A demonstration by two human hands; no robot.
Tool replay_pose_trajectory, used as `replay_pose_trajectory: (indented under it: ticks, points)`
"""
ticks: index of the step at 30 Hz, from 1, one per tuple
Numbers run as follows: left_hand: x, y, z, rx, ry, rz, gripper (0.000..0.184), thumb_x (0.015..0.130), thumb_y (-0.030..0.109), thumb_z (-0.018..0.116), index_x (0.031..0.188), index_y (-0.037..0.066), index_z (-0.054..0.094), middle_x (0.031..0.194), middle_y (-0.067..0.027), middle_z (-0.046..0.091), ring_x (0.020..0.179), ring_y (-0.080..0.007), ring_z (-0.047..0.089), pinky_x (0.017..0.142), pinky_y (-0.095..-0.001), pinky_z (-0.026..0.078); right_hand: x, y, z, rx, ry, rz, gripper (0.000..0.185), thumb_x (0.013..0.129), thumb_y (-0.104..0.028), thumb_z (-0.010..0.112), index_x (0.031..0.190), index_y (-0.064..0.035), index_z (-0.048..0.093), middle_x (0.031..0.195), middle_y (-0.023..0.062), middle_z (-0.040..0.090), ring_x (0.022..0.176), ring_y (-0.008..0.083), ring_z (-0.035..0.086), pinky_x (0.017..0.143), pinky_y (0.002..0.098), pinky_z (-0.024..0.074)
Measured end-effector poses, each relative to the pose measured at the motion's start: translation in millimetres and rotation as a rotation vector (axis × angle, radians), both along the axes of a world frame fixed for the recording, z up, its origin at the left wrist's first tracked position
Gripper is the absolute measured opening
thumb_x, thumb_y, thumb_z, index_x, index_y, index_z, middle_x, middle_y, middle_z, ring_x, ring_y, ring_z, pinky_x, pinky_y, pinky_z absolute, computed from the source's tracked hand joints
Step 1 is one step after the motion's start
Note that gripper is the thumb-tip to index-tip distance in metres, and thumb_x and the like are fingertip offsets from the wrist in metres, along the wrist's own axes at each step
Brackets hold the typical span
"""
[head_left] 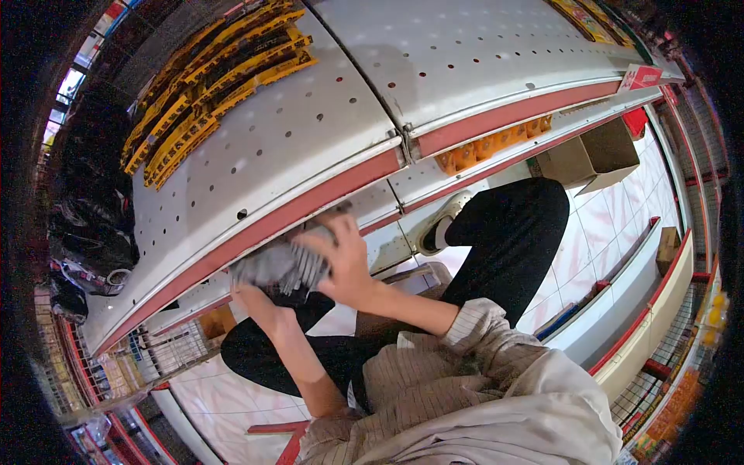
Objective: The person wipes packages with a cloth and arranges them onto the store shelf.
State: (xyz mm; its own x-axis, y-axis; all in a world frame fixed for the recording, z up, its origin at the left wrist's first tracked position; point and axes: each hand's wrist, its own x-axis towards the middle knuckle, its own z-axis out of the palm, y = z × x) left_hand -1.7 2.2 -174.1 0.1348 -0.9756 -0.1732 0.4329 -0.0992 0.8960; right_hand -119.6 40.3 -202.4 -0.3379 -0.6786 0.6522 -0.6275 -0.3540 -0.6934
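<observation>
The left hand (263, 306) grasps the lower side of a motion-blurred bundle of grey packets (279, 265); the right hand (341, 260) grips its right side, fingers bent and spread; the bundle lies between both hands, just beside the red shelf edge (287, 213); above the hands, yellow-and-black packets (225, 85) lie in rows on the perforated shelf (271, 155); well to their right stands an open cardboard box (589, 159).

open shelf (267, 159), yellow packets (211, 91) blocking back

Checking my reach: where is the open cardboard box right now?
Upper right of the head view: the box sits just beyond the black-trousered knee, to the right of the orange packaging.
</observation>
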Motion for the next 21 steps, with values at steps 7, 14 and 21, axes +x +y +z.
replay_pose_trajectory:
  ticks: [7,14,21]
  points:
    - [-19.3,11.2,1.2,0.204,-0.135,-0.217,0.026,0.08,0.03,0.053,0.08,0.004,0.052,0.076,-0.0053,0.054,0.06,-0.0093,0.05,0.053,-0.0217,0.041,-16.2,-14.1,-32.8,0.57,-1.474,0.685,0.033,0.078,-0.016,0.043,0.108,-0.0024,0.041,0.098,0.009,0.051,0.084,0.0145,0.05,0.069,0.0281,0.0428]
    - [-31.8,5.9,5.5,-0.058,-0.036,0.103,0.03,0.084,0.03,0.045,0.081,0.0,0.048,0.076,-0.0064,0.055,0.065,-0.0119,0.055,0.057,-0.0232,0.045,-12.1,-9.2,-22.9,0.621,-1.861,0.833,0.025,0.083,-0.022,0.041,0.097,-0.005,0.052,0.092,0.0048,0.058,0.086,0.0142,0.054,0.076,0.0289,0.0429]
    - [-19.4,-8.3,-3.0,-0.137,-0.581,0.617,0.047,0.083,0.039,0.044,0.081,-0.008,0.047,0.08,-0.011,0.051,0.074,-0.0155,0.048,0.066,-0.0277,0.042,-1.2,-13.6,-28.3,0.702,-1.706,0.847,0.035,0.086,-0.03,0.036,0.111,-0.0066,0.042,0.104,0.004,0.052,0.092,0.0146,0.05,0.082,0.0285,0.0387]
